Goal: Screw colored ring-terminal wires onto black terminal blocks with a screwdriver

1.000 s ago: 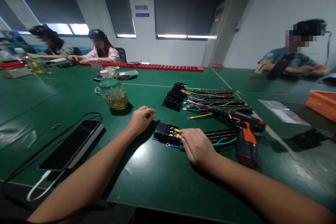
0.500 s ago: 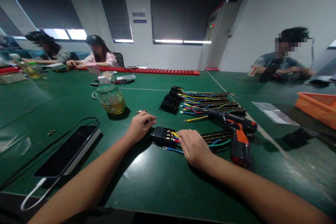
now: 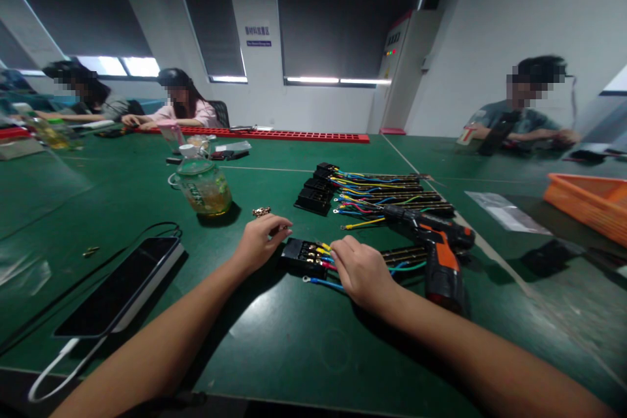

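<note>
My left hand [image 3: 264, 240] is just left of a black terminal block [image 3: 300, 255], thumb and forefinger brought together; anything between them is too small to make out. A small heap of brass-coloured screws [image 3: 261, 211] lies right behind this hand. At the block's right side, my right hand [image 3: 361, 268] has its fingers closed on a yellow wire [image 3: 324, 247] where it meets the terminals. Red and blue wires run under the same hand. A loose blue wire [image 3: 323, 283] with a ring lug lies in front of the block.
A cordless screwdriver [image 3: 438, 248] lies right of my right hand. Several wired black blocks [image 3: 316, 192] lie behind. On the left are a phone [image 3: 120, 287] with a white cable and a jar of drink [image 3: 203, 189]. An orange basket [image 3: 582, 199] stands right. Co-workers sit across the table.
My left hand has drawn slightly away from the screw heap, and its fingers have shifted a little. My right hand remains at the wires, its fingers slightly more bunched. The view has shifted slightly.
</note>
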The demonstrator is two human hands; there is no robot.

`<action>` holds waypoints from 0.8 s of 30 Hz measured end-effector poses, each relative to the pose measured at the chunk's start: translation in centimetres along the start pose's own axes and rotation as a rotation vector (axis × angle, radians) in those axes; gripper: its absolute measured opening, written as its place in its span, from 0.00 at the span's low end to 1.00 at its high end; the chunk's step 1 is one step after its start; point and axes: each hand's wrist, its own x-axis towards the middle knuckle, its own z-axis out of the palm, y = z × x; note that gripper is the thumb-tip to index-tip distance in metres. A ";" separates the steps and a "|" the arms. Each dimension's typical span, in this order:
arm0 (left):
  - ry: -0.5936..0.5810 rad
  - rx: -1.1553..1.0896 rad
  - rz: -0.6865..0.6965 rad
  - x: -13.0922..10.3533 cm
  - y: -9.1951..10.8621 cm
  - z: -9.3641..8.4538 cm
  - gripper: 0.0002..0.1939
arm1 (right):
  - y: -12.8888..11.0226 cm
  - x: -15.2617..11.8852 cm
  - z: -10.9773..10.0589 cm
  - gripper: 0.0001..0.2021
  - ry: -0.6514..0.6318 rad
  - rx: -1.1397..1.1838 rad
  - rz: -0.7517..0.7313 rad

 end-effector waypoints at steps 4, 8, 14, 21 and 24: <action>-0.007 -0.013 0.013 0.0 0.5 -0.1 0.10 | -0.1 -0.1 0.3 0.11 -0.040 0.025 0.028; -0.011 -0.025 0.027 0.1 0.9 -0.2 0.10 | 0.0 -0.1 0.7 0.11 -0.017 0.092 0.032; -0.022 -0.035 0.043 0.0 1.1 -0.3 0.08 | 0.2 -0.1 0.7 0.11 0.001 0.143 0.015; -0.041 -0.040 0.063 0.0 1.6 -0.5 0.09 | -0.1 -0.1 0.5 0.09 0.008 0.152 -0.007; -0.022 -0.038 0.060 -0.1 1.8 -0.5 0.09 | 0.0 -0.2 0.6 0.10 0.000 0.119 -0.017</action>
